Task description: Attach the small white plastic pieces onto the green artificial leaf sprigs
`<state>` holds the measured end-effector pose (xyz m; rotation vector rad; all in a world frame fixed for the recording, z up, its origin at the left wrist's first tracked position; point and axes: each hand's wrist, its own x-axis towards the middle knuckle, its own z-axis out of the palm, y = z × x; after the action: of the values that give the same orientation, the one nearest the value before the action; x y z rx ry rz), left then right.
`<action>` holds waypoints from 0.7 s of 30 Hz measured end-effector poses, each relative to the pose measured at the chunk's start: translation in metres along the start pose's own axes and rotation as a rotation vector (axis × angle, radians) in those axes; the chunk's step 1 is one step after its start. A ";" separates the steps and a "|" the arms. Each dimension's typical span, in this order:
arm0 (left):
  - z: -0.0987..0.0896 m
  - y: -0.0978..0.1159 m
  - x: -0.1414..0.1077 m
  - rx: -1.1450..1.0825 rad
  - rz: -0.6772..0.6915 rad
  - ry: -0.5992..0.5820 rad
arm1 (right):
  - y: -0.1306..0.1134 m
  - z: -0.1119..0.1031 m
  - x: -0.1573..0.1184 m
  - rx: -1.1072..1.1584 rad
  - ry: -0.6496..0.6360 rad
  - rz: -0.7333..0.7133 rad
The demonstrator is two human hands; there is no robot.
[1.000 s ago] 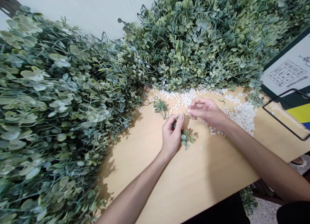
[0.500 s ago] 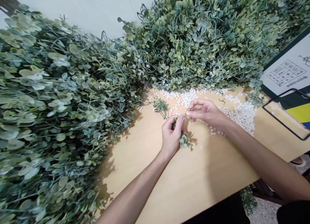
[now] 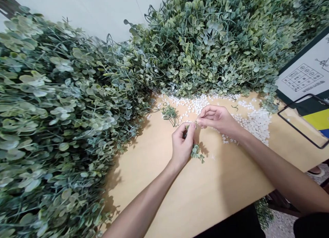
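My left hand (image 3: pixel 183 142) is closed around a small green leafy sprig (image 3: pixel 197 153), whose leaves hang out below the palm over the wooden table (image 3: pixel 154 183). Thumb and forefinger of my right hand (image 3: pixel 218 119) are pinched together at the sprig's upper end, right beside the left fingertips. What they pinch is too small to make out. Another loose green sprig (image 3: pixel 169 112) lies on the table just beyond my left hand. Small white pieces (image 3: pixel 254 123) are scattered behind and to the right of my hands.
Large heaps of green foliage (image 3: pixel 64 111) line the left and back of the table. At the right stand a dark board with a printed sheet (image 3: pixel 303 73) and a black wire frame (image 3: pixel 303 133). A thin green stem (image 3: pixel 234 108) lies near the back.
The fingertips of my right hand have shifted very slightly left, towards my left hand. Both hands otherwise keep their places.
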<state>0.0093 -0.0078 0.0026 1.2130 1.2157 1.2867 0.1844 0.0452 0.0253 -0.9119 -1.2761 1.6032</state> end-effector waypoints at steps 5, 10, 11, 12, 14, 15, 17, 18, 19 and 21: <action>-0.001 -0.001 -0.001 -0.004 0.013 -0.021 | 0.000 0.001 -0.001 -0.006 -0.013 -0.010; -0.001 -0.002 0.000 -0.022 0.002 -0.015 | 0.002 0.002 -0.002 0.025 -0.004 -0.004; -0.001 -0.002 0.000 -0.021 0.000 -0.015 | 0.003 0.002 -0.002 0.033 -0.001 -0.010; -0.001 -0.003 0.001 -0.024 -0.001 -0.015 | 0.004 0.002 -0.002 0.042 0.003 -0.015; -0.002 -0.003 0.001 -0.035 -0.009 -0.016 | 0.008 0.003 -0.001 0.065 0.016 -0.025; -0.002 -0.004 0.001 -0.042 -0.014 -0.015 | 0.010 0.004 -0.001 0.076 0.025 -0.029; -0.002 -0.005 0.001 -0.058 -0.023 -0.011 | 0.014 0.007 -0.001 0.101 0.046 -0.038; -0.002 -0.005 0.001 -0.067 -0.028 -0.006 | 0.016 0.008 -0.002 0.115 0.057 -0.040; -0.002 -0.006 0.001 -0.078 -0.032 0.000 | 0.017 0.010 -0.002 0.132 0.068 -0.038; -0.002 -0.006 0.001 -0.103 -0.040 0.014 | 0.020 0.014 -0.003 0.166 0.090 -0.024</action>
<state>0.0075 -0.0066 -0.0038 1.1019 1.1635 1.3136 0.1689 0.0354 0.0090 -0.8518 -1.0710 1.6050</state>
